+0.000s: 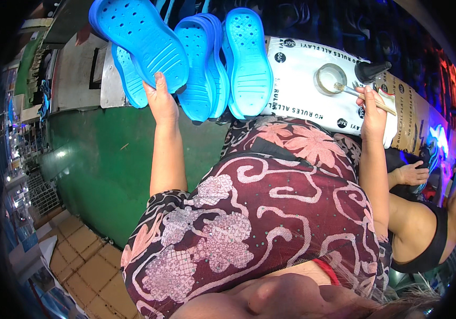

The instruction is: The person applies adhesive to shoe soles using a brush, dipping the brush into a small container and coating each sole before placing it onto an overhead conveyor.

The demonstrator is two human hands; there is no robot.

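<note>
My left hand (163,102) grips the heel end of a bright blue shoe sole (142,40) with small holes across its toe part, held above the work surface at the upper left. Beneath it lies another blue sole (127,80), partly covered. Just right of it, several more blue soles (195,80) overlap, and one more sole (249,64) leans beside the white covering. My right hand (375,114) is closed round the handle of a flat brush (356,92). The bristles rest at a small round dish (317,80) holding a pale liquid.
White printed sheeting (297,103) covers the surface beneath the dish. A black cone-shaped object (371,71) stands beyond the brush, near brown cardboard (402,114). Another person (424,228) sits close on my right, a hand at dark material. Green floor (105,170) and stacked cartons (87,266) lie left.
</note>
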